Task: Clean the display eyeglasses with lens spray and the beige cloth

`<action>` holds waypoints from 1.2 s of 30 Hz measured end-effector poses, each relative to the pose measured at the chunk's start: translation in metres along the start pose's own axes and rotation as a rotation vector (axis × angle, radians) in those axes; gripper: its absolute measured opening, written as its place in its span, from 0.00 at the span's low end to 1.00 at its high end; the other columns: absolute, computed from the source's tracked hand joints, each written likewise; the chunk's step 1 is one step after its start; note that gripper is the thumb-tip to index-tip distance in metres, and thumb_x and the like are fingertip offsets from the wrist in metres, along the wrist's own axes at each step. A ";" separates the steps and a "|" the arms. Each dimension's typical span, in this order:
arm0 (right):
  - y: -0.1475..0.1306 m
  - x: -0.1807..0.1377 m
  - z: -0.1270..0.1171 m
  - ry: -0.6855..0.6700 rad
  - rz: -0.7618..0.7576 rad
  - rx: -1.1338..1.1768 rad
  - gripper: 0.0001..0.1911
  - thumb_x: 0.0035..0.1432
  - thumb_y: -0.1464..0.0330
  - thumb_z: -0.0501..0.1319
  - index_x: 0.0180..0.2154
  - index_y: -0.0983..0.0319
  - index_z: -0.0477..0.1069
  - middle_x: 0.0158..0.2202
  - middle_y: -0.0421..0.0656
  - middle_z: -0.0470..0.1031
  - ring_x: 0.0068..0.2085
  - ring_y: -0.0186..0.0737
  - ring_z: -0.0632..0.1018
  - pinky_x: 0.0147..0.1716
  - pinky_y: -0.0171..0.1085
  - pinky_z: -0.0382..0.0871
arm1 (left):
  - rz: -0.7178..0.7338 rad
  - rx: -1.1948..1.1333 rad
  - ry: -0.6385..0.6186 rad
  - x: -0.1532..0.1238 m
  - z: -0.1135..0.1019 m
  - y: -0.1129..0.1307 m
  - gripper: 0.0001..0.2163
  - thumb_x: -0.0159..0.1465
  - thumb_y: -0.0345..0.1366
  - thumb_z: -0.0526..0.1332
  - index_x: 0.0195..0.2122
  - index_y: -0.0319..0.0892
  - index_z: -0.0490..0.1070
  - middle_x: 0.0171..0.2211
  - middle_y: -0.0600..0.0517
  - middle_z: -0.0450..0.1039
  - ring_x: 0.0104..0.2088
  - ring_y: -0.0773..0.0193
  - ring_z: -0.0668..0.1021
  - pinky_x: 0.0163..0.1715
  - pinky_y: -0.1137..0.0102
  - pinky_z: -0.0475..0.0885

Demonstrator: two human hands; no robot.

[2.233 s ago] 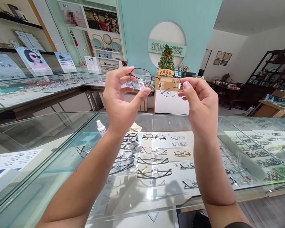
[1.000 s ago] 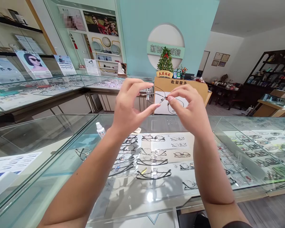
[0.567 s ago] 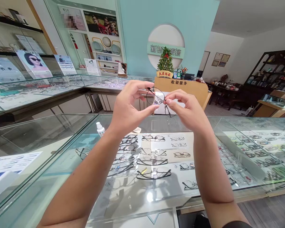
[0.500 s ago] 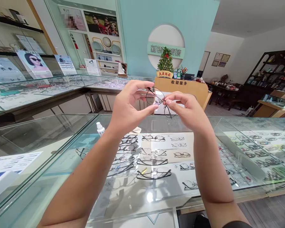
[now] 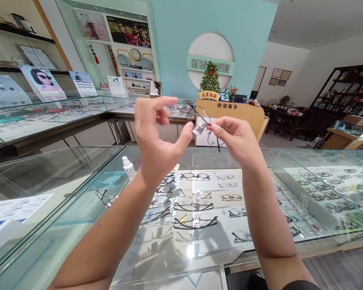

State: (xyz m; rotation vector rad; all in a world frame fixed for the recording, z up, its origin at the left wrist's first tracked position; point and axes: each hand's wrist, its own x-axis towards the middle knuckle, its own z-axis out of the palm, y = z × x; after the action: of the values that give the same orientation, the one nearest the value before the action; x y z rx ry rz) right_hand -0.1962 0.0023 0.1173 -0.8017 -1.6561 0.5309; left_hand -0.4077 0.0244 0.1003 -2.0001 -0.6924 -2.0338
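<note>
Thumb and fingers of my right hand (image 5: 234,137) pinch a thin dark-rimmed pair of glasses (image 5: 199,108) near the middle of the frame, holding it up above the counter. One round lens is toward the left, the other partly behind my right fingers. A small white tag (image 5: 199,129) shows at the left lens. My left hand (image 5: 157,133) is just left of the glasses, apart from them, thumb and forefinger spread in a wide curve with nothing between; it is slightly blurred.
Below lies a glass display counter (image 5: 181,257) with rows of glasses, among them a black-framed pair (image 5: 195,221). A white bottle (image 5: 128,167) stands left of the rows. Across the aisle is a wooden cashier desk (image 5: 245,110) with a potted plant (image 5: 210,78).
My left hand has let go of the glasses' left side and drawn away to the left, its fingers opening. My right hand keeps the glasses in nearly the same place.
</note>
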 end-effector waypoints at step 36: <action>-0.009 -0.010 0.012 0.219 -0.125 -0.351 0.06 0.68 0.71 0.66 0.40 0.54 0.71 0.37 0.42 0.77 0.42 0.43 0.78 0.44 0.45 0.75 | -0.483 0.128 -1.104 -0.003 0.017 -0.014 0.06 0.61 0.37 0.68 0.30 0.47 0.85 0.22 0.53 0.73 0.24 0.62 0.70 0.27 0.66 0.61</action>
State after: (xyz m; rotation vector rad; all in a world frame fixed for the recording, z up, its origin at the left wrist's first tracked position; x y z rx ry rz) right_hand -0.2093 -0.0102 0.1142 -0.9655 -1.6012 0.0588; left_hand -0.3990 0.0441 0.0940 -2.9847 -1.5401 -0.7820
